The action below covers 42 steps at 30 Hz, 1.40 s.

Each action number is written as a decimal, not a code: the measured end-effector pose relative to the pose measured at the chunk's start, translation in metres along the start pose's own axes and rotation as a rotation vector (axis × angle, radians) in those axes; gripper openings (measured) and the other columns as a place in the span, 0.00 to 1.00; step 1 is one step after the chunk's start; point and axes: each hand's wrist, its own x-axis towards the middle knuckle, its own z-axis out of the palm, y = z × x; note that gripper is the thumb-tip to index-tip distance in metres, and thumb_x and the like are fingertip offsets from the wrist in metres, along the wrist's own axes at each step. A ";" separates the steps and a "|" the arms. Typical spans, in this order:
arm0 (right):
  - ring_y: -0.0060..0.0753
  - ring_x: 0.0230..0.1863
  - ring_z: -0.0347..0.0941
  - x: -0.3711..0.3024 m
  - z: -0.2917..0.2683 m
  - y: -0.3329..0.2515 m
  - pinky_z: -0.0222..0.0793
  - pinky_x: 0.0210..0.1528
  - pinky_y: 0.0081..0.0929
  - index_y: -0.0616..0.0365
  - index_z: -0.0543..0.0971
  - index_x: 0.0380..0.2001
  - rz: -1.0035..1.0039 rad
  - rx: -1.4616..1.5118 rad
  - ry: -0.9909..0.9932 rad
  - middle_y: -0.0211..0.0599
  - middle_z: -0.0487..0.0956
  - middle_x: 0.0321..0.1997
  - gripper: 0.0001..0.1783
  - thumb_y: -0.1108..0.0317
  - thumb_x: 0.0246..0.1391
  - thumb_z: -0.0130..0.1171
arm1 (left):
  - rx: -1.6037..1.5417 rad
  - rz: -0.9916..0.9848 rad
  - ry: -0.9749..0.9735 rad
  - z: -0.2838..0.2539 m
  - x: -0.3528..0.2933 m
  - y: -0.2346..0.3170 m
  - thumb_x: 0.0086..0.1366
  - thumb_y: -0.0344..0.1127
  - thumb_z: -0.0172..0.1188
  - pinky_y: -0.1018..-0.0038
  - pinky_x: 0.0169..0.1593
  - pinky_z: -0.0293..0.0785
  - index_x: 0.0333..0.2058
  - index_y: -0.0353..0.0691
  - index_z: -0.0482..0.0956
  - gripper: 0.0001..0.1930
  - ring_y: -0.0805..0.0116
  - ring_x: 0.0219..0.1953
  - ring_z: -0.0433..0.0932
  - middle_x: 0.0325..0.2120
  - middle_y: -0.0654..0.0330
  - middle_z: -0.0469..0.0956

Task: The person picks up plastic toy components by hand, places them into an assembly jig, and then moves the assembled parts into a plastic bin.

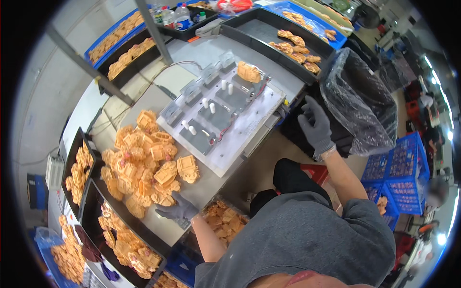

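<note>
My left hand (178,209), in a grey glove, is at the near edge of a heap of tan moulded plastic parts (139,163). Its fingers are stretched out and I see nothing held in them. One tan part (188,169) lies flat at the heap's right side. My right hand (317,126), also gloved in grey, hangs in the air beside the table's right edge, fingers apart and nothing in them. Between the hands stands a white fixture board (225,156) with grey plates and pairs of white pegs. A single tan part (248,72) sits on its far station.
At my right is a black bin (343,72) lined with clear plastic. A black tray (249,29) with several tan parts stands at the far side. Another black tray (103,189) of parts is at the left. Blue crates (398,165) are stacked at the right.
</note>
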 end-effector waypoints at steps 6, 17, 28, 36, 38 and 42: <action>0.16 0.32 0.68 0.003 -0.048 0.035 0.65 0.35 0.15 0.57 0.70 0.53 0.105 0.023 0.280 0.28 0.74 0.34 0.26 0.75 0.47 0.58 | -0.099 0.004 0.030 0.012 0.001 -0.023 0.58 0.55 0.55 0.50 0.59 0.52 0.58 0.33 0.55 0.38 0.38 0.59 0.53 0.57 0.36 0.53; 0.17 0.35 0.70 -0.036 -0.163 0.055 0.67 0.37 0.14 0.63 0.67 0.54 0.228 0.071 0.665 0.32 0.75 0.38 0.26 0.77 0.49 0.58 | 0.015 -0.050 -0.118 -0.002 -0.002 -0.005 0.61 0.60 0.45 0.54 0.61 0.51 0.58 0.28 0.52 0.40 0.39 0.59 0.54 0.57 0.36 0.51; 0.16 0.34 0.70 -0.066 -0.190 0.100 0.69 0.29 0.13 0.59 0.67 0.54 0.280 0.116 0.793 0.31 0.75 0.37 0.27 0.78 0.48 0.58 | 0.050 -0.019 -0.041 0.010 0.002 -0.023 0.62 0.58 0.47 0.54 0.62 0.49 0.59 0.33 0.52 0.38 0.40 0.61 0.50 0.57 0.35 0.51; 0.32 0.38 0.72 0.005 -0.094 0.120 0.66 0.46 0.28 0.62 0.73 0.42 0.295 -0.210 0.557 0.41 0.77 0.36 0.19 0.64 0.47 0.60 | 0.038 -0.220 -0.066 0.011 0.001 -0.007 0.61 0.50 0.55 0.60 0.50 0.69 0.61 0.42 0.51 0.35 0.50 0.53 0.67 0.60 0.51 0.52; 0.25 0.36 0.71 0.023 -0.039 0.107 0.67 0.42 0.22 0.60 0.70 0.51 0.383 0.130 0.372 0.37 0.76 0.37 0.26 0.67 0.46 0.59 | 0.087 -0.053 0.149 0.030 0.015 -0.087 0.61 0.46 0.57 0.62 0.48 0.70 0.60 0.43 0.52 0.34 0.53 0.50 0.69 0.59 0.53 0.56; 0.19 0.33 0.69 0.042 0.016 0.142 0.67 0.39 0.18 0.58 0.68 0.54 0.319 0.356 0.393 0.28 0.75 0.32 0.29 0.70 0.45 0.60 | -0.274 -0.099 0.100 0.017 -0.004 -0.029 0.60 0.47 0.58 0.63 0.56 0.64 0.57 0.32 0.57 0.34 0.50 0.54 0.63 0.54 0.43 0.60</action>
